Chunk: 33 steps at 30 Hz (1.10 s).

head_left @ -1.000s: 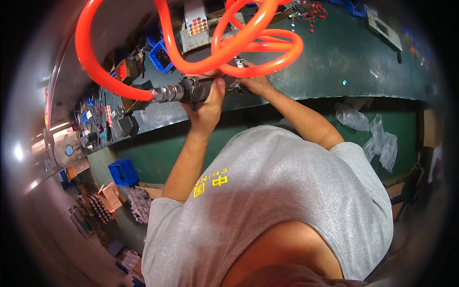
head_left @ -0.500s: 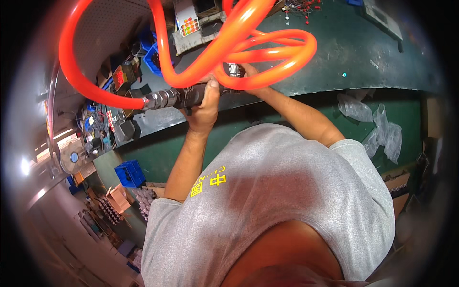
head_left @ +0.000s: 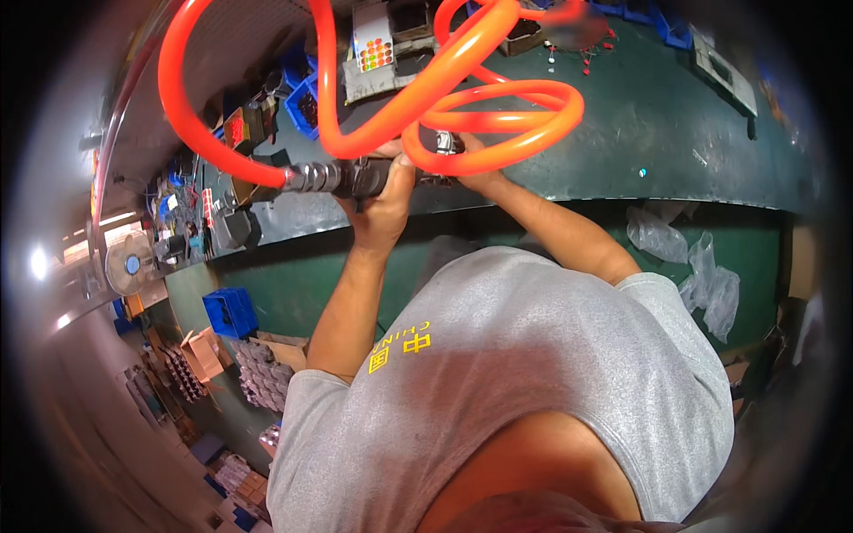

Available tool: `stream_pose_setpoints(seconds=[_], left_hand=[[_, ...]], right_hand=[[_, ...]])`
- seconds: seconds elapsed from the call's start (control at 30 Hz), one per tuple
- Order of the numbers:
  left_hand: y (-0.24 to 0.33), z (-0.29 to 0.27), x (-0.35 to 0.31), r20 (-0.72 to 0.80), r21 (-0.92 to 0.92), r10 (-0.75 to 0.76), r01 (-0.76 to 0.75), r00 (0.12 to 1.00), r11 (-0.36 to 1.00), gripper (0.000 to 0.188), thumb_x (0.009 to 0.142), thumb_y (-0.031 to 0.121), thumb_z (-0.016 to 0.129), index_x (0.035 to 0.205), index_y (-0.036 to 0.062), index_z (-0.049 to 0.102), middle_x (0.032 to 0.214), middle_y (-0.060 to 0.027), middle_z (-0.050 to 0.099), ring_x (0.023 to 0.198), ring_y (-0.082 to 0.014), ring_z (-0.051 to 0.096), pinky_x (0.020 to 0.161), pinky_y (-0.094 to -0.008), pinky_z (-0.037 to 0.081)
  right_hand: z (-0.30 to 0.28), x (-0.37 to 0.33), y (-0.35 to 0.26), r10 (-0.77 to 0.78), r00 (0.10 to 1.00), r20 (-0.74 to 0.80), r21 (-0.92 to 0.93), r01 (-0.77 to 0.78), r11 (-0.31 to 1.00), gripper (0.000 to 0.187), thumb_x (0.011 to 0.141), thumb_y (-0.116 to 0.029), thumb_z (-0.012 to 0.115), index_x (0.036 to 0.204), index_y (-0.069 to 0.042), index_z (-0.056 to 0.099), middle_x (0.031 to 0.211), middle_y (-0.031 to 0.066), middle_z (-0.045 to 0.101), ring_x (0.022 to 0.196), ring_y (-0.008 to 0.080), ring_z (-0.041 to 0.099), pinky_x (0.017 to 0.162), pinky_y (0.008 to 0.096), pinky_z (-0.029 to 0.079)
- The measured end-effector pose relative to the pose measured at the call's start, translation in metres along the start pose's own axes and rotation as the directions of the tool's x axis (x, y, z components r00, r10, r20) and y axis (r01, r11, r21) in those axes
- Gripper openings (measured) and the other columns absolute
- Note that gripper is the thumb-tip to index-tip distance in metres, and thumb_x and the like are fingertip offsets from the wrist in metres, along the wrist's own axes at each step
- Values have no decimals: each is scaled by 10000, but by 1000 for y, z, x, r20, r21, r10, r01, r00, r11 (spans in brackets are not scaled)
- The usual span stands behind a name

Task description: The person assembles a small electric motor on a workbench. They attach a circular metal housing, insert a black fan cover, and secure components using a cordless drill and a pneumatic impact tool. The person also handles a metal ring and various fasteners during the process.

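Observation:
My left hand (head_left: pixel 384 211) is wrapped round a black air tool (head_left: pixel 360 178), its thumb on top of the body. A silver coupling (head_left: pixel 313 177) joins the tool's left end to a thick orange air hose (head_left: pixel 209 153), which loops up over both hands. At the tool's other end, my right hand (head_left: pixel 480 171) is closed about a shiny metal part (head_left: pixel 446 142). Loops of the hose cover some of the right fingers and most of that part, so its kind cannot be made out. Both hands are over the bench's near edge.
Blue bins (head_left: pixel 304 108) and a grey tray bearing a sheet of coloured dots (head_left: pixel 374 55) stand at the back of the green bench (head_left: pixel 622 107). Small red-tipped pieces (head_left: pixel 586 53) lie farther right. Below hang clear plastic bags (head_left: pixel 657 235); a blue crate (head_left: pixel 229 313) and a fan (head_left: pixel 130 265) are at left.
The whole view has shifted, so the bench and its things sit lower in the picture. Both hands keep their hold, and the hose loops have swung slightly.

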<state>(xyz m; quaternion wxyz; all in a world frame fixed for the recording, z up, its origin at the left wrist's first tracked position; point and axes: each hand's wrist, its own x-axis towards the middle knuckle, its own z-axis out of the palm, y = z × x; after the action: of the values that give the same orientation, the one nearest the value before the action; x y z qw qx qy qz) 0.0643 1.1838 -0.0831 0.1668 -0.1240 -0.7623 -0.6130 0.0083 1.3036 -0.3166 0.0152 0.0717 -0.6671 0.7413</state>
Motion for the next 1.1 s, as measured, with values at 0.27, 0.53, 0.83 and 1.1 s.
stream_pose_setpoints(seconds=[0.27,0.53,0.83,1.1], left_hand=[[5,-11,9,-107,-122,19,-32,994,992,211,858,-70,746,1042,-20,654,941,-62,721,855,-119,684,801,-288,562],[21,-107,53,134,-407,-181,221,974,886,162,856,-30,721,1014,-8,698,913,-44,730,823,-95,673,752,-267,556],[-48,-148,114,-119,-505,-71,1,990,863,94,860,-14,734,940,15,697,859,15,687,743,-55,617,666,-233,500],[-100,-145,134,-132,-542,-68,-14,989,840,188,849,-39,757,1018,19,698,914,17,699,814,-67,615,759,-270,511]], right_hand=[[-2,-1,-19,209,976,61,13,-210,978,699,794,-102,840,1410,24,535,1273,131,673,1152,200,647,1012,346,511],[8,-11,-29,339,941,-18,33,-338,940,791,785,13,759,1512,-31,452,1418,118,576,1318,229,537,1116,357,427],[62,-18,-68,341,922,-181,-211,-375,903,605,798,-87,777,1356,-33,551,1260,63,629,1139,165,595,960,333,512],[64,-19,-67,423,879,-219,-230,-468,853,540,858,-160,781,1339,-29,576,1238,60,641,1088,164,603,933,331,507]])
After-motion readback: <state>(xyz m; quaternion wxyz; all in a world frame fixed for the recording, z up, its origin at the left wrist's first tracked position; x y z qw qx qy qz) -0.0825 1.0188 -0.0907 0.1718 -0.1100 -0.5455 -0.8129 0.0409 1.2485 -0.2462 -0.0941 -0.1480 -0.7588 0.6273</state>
